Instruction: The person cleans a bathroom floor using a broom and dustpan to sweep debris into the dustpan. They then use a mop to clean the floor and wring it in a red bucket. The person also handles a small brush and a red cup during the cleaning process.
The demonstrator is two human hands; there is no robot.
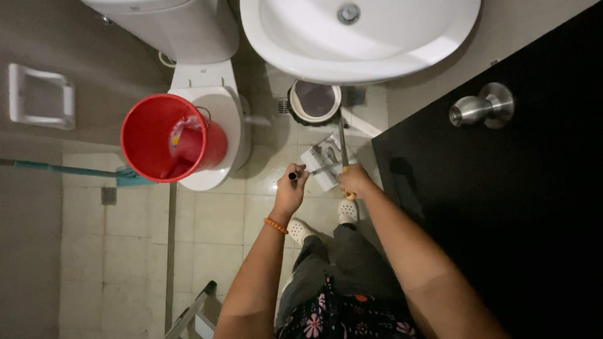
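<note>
My left hand [290, 189] is closed around the black-tipped handle [293, 176] of a white dustpan [321, 164] that rests low over the tiled floor. A beaded bracelet sits on that wrist. My right hand [356, 182] grips a thin long stick [343, 143] with a yellow end [349, 196]; the stick runs down past the dustpan towards the floor by a round bin. What is at the stick's lower end is hidden. Both hands are close together, just above my white shoes [347, 211].
A red bucket [151, 135] stands on the closed white toilet [217, 100]. A white basin [358, 44] hangs above a round lidded bin [314, 100]. A black door with a metal knob [482, 105] is at the right. A teal mop handle [69, 169] lies at the left.
</note>
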